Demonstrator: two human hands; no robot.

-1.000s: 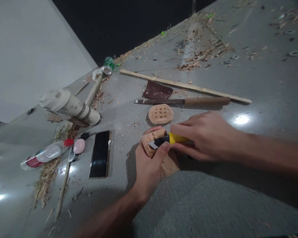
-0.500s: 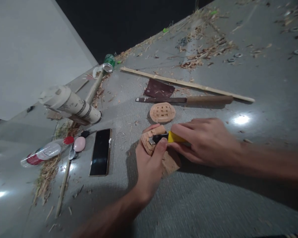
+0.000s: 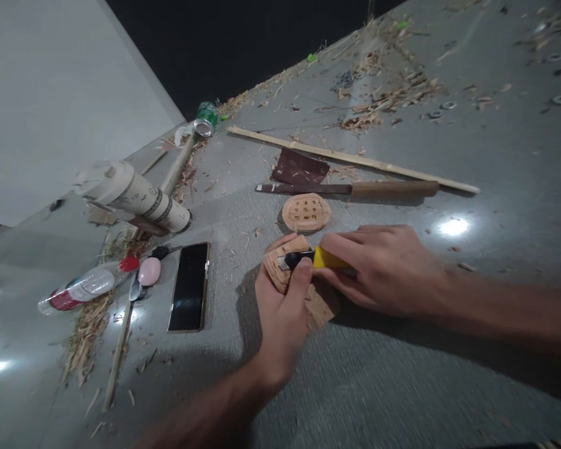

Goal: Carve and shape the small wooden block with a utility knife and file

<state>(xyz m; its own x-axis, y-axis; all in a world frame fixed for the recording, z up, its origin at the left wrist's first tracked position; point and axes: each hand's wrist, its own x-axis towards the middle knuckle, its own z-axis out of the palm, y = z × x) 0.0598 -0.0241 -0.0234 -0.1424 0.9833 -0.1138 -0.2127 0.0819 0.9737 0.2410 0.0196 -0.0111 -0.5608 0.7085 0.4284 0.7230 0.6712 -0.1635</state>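
My left hand point(image 3: 280, 312) is closed around a light brown wooden block point(image 3: 321, 307), its thumb pressed against the black front of a utility knife. Wrapped in my right hand point(image 3: 383, 268) is that yellow and black utility knife point(image 3: 326, 257), its blade lying on the carved left end of the block. The blade's tip is hard to make out against the wood. Just beyond the block lies an oval wooden piece point(image 3: 306, 212) with a grid of small holes. Behind it rests a long file point(image 3: 308, 188) with a wooden handle point(image 3: 393, 189).
Left of my hands lie a phone point(image 3: 189, 287), a plastic bottle point(image 3: 81, 290) and stacked paper cups point(image 3: 144, 199). Farther back are a green can point(image 3: 206, 118), a dark red sandpaper piece point(image 3: 300, 168), a thin wooden stick point(image 3: 355, 159) and scattered shavings point(image 3: 393, 100).
The knife and my right fingers have shifted very slightly left along the block. My left thumb has moved a little with them; both grips stay the same.
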